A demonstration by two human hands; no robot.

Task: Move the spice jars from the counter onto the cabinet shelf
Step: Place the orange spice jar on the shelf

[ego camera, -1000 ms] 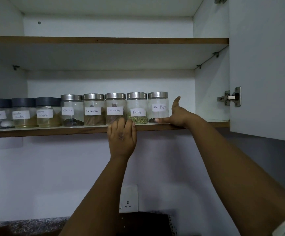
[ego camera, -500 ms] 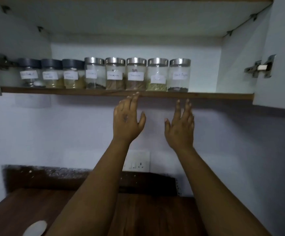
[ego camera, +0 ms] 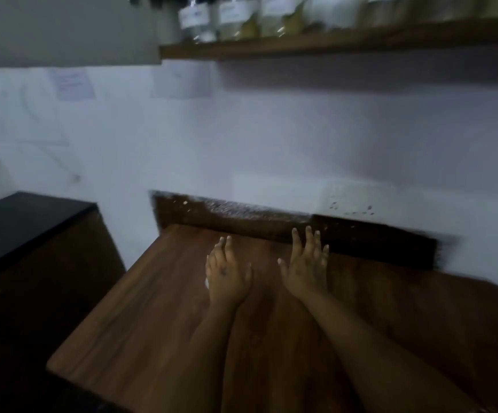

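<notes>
- The left hand (ego camera: 226,275) and right hand (ego camera: 307,269) hover over the brown wooden surface (ego camera: 152,323), fingers (ego camera: 308,242) spread apart and holding nothing.
- The clear labelled spice jars (ego camera: 235,22) stand in a row near the front edge of the brown wooden cabinet shelf (ego camera: 301,44); a careless reach could likely knock one off.
- A small white thing peeks beside the left hand; blur hides what it is, so a jar could be missed.
</notes>
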